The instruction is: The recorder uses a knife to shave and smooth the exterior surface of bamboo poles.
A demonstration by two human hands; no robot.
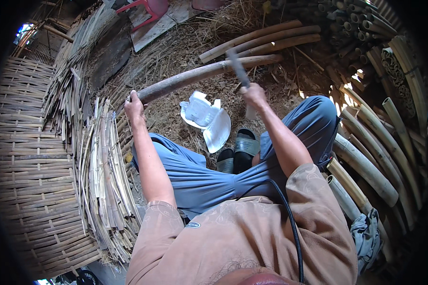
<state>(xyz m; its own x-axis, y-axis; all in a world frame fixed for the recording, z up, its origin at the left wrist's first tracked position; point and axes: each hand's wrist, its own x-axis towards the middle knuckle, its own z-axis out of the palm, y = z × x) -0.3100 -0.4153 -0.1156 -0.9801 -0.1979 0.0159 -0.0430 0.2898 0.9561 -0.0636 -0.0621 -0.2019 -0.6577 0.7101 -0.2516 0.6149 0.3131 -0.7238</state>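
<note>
My left hand (135,108) is closed around the near left end of a long bamboo pole (190,80), which slants away to the far right over the littered ground. In my right hand (254,96) is a large knife (236,66), its dark blade pointing up and away and slightly blurred. The blade crosses in front of the pole's far part; whether it touches the bamboo I cannot tell. Between my bent knees lies a crumpled white sheet-like piece (217,129), just this side of the pole. Sandals (246,145) show below it.
Several bamboo poles (271,39) lie beyond the held one. More poles (373,164) are stacked close on my right, beside a grey-green cloth (366,240). Split bamboo strips (107,164) and a woven bamboo panel (28,175) are on my left. A red plastic chair (154,8) stands far off.
</note>
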